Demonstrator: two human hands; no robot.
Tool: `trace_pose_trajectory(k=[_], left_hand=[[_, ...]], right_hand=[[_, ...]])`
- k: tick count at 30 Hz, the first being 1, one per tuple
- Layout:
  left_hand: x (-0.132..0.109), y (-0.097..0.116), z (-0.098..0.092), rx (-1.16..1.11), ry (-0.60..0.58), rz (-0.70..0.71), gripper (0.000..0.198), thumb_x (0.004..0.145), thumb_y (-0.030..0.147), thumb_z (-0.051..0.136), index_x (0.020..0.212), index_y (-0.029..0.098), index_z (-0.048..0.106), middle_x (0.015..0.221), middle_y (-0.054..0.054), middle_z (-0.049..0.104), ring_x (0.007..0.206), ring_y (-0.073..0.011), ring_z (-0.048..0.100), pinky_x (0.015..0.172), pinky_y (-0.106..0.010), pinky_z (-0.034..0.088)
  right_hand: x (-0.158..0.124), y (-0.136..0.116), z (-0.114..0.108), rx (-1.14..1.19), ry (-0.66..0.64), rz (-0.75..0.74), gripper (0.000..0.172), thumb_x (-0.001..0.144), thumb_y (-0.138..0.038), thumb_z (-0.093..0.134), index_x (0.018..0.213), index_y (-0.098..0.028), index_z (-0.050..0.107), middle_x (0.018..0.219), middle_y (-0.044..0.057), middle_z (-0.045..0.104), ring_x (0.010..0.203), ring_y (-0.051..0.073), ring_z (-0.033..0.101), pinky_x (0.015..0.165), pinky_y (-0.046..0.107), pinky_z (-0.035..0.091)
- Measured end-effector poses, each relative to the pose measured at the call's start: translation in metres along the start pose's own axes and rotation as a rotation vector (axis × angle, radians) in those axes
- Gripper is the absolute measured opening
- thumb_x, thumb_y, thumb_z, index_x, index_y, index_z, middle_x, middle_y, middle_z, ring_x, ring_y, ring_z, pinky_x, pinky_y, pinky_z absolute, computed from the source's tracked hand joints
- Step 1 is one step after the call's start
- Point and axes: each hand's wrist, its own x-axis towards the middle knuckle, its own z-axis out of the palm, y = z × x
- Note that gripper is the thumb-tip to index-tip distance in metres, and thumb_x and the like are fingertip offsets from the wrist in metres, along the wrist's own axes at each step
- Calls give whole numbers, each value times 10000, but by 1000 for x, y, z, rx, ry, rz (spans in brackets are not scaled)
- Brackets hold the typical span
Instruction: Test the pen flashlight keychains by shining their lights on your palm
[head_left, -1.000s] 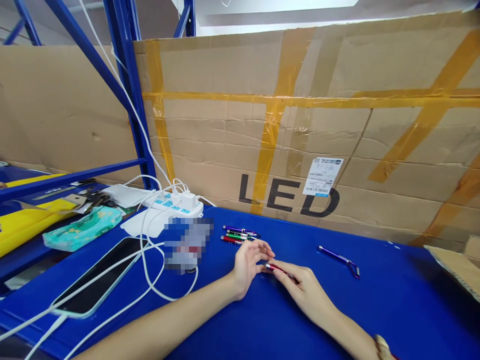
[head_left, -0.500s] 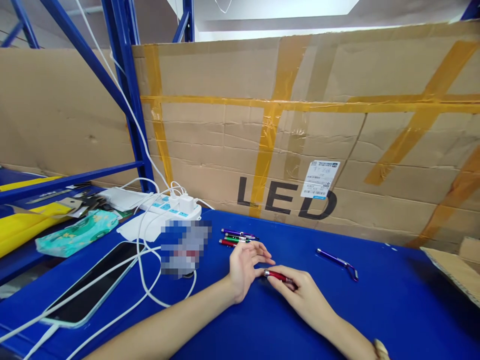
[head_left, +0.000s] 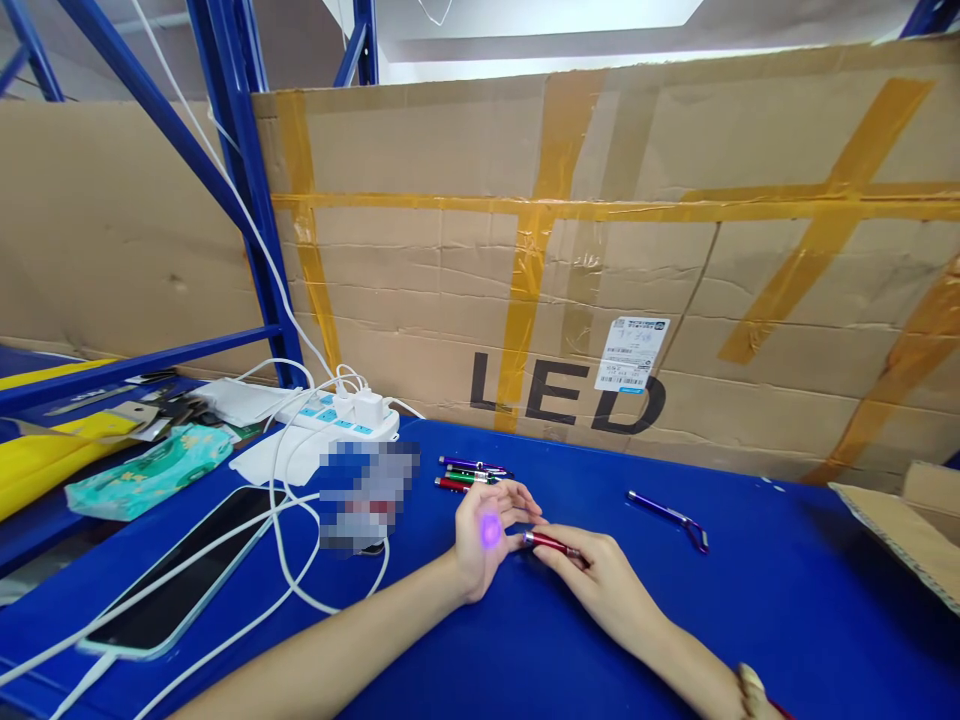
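Observation:
A small red penlight [head_left: 553,544] is gripped in my right hand [head_left: 611,585], its silver end pointing left. A violet spot of light falls on the palm of my left hand [head_left: 487,540], which is held up with its fingers loosely curved and nothing in it. Its fingertips are close to the penlight's tip; whether they touch is unclear. Just behind the left hand lie several similar pens, among them a purple one [head_left: 472,464], a green one [head_left: 463,477] and a red one [head_left: 452,485], partly hidden by the fingers. To the right rests a purple penlight [head_left: 666,508] with a clip or strap.
On the left, white cables cross a phone [head_left: 187,570] and run to a power strip [head_left: 360,418]. A blurred patch [head_left: 371,498] covers something beside them. A teal packet [head_left: 150,470] lies farther left. Tall cardboard [head_left: 420,280] stands behind; a cardboard flap [head_left: 900,530] sits at right.
The violet light spot has appeared on my left palm. Both hands hold nearly the same pose, and the whole view has shifted slightly.

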Motion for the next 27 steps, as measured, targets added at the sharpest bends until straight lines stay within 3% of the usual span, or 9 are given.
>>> trace_pose_trajectory(k=[7, 14, 18, 24, 27], left_hand=[[2, 0, -2, -2, 11, -26, 269, 664, 372, 405, 690, 142, 542, 744, -76, 539, 762, -215, 506, 683, -308, 369], [0, -2, 1, -17, 16, -36, 248, 660, 360, 412, 678, 145, 536, 734, -68, 530, 731, -187, 485, 664, -277, 368], [1, -2, 0, -11, 27, -48, 255, 665, 359, 410, 664, 139, 539, 724, -72, 538, 710, -182, 493, 661, -275, 373], [6, 1, -3, -144, 150, -124, 261, 696, 347, 385, 674, 139, 540, 701, -83, 569, 662, -194, 534, 627, -291, 394], [6, 1, -2, -145, 162, -114, 273, 718, 330, 366, 656, 133, 544, 681, -86, 575, 634, -180, 528, 617, -280, 393]], right_hand=[[0, -2, -1, -22, 17, 5, 397, 887, -427, 351, 854, -202, 677, 764, 21, 681, 655, 165, 592, 598, 244, 458], [-1, -3, -1, -37, 10, 4, 340, 879, -415, 399, 1098, -243, 594, 814, 3, 681, 625, 148, 589, 576, 234, 452], [-1, -1, 0, -51, -5, -19, 314, 874, -393, 414, 1046, -252, 636, 905, 26, 691, 715, 174, 625, 633, 257, 477], [0, 0, 0, -19, 31, 12, 319, 872, -359, 411, 1081, -251, 626, 1060, 48, 661, 917, 214, 623, 769, 305, 487], [0, -1, -2, -25, 22, 15, 327, 880, -362, 395, 1099, -255, 613, 1048, 44, 664, 908, 206, 623, 772, 301, 482]])
